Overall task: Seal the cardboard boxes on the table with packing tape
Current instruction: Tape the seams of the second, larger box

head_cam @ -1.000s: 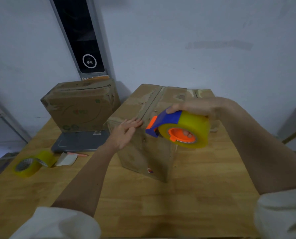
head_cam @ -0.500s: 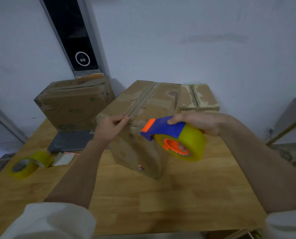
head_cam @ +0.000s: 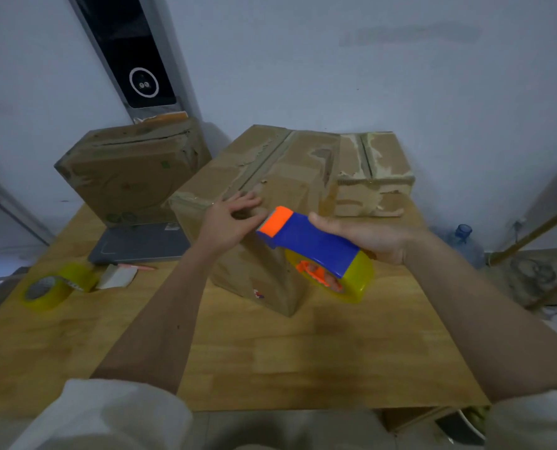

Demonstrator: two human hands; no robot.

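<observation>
Tape start on the middle box; sealing looks barely begun

At frame centre the left hand (head_cam: 230,222) presses curled fingers on the near top edge of the middle box (head_cam: 264,177), perhaps pinning a tape end, too blurred to tell; the right hand (head_cam: 364,237) is wrapped round the dispenser (head_cam: 316,251), just right of that edge; its top seam shows only torn old tape, so I judge the run still to come; left box (head_cam: 130,177) upper left and right box (head_cam: 373,177) right of centre look unsealed too; a spare roll (head_cam: 56,285) lies lower left on the table (head_cam: 270,358).
</observation>
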